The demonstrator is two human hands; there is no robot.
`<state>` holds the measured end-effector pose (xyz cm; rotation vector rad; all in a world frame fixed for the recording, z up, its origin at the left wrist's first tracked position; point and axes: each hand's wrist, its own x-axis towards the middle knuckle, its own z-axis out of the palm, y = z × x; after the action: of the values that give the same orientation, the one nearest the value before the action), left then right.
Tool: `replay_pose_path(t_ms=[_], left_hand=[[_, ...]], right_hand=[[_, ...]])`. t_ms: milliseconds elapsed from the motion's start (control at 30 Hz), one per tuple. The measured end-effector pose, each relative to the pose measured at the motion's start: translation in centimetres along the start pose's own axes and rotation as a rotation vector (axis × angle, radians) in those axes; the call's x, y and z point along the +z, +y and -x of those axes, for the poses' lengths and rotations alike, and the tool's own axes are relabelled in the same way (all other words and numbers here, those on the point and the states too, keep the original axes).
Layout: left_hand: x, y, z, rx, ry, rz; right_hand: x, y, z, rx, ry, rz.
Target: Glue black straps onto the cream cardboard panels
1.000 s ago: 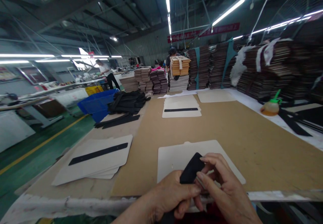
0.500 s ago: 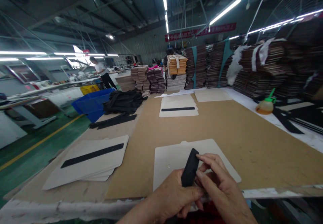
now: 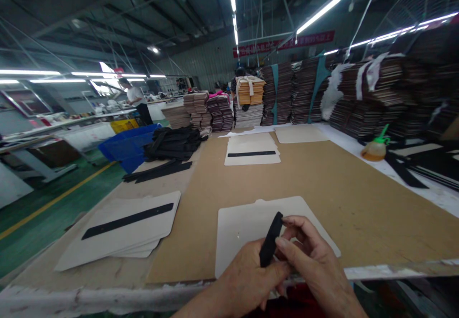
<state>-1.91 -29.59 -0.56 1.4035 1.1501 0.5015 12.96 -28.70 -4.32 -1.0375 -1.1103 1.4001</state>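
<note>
Between my two hands is a black strip point(image 3: 271, 238), held tilted above a pale beige panel point(image 3: 233, 227) near the table's front edge. My left hand point(image 3: 247, 272) is closed around the strip's lower part. Fingers and thumb of my right hand point(image 3: 304, 251) pinch its upper right edge. Small light specks show on the panel, whose lower right part is hidden by my hands. On the left lies a stack of similar panels point(image 3: 107, 251), the top one bearing a black strip point(image 3: 129, 221). Farther back, another panel stack point(image 3: 251, 143) carries a black strip point(image 3: 251, 154).
A pile of black strips point(image 3: 175, 143) sits at the table's left edge beside a blue bin point(image 3: 127, 143). A bottle with a green spout point(image 3: 375, 149) stands on the right. Tall stacks of dark sheets point(image 3: 373, 93) line the back. A person point(image 3: 134, 98) stands at the far left.
The black strip has turned slightly, more edge-on, between my hands. My right fingers have shifted a little along it. The whole view has moved slightly.
</note>
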Motion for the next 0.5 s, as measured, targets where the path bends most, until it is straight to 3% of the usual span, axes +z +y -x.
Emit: replay_pose_path(t_ms=[133, 233, 333, 500], left_hand=[[0.7, 0.7, -0.1, 0.106, 0.01, 0.006], [1.0, 0.7, -0.2, 0.098, 0.042, 0.007], [0.9, 0.0, -0.3, 0.047, 0.008, 0.053], [0.9, -1.9, -0.5, 0.135, -0.071, 0.232]], right_hand=[[0.5, 0.3, -0.7, 0.017, 0.085, 0.065], [0.8, 0.1, -1.0, 0.025, 0.129, 0.05], [1.2, -0.4, -0.8, -0.004, 0.155, -0.038], [1.2, -0.9, -0.4, -0.006, 0.1, -0.139]])
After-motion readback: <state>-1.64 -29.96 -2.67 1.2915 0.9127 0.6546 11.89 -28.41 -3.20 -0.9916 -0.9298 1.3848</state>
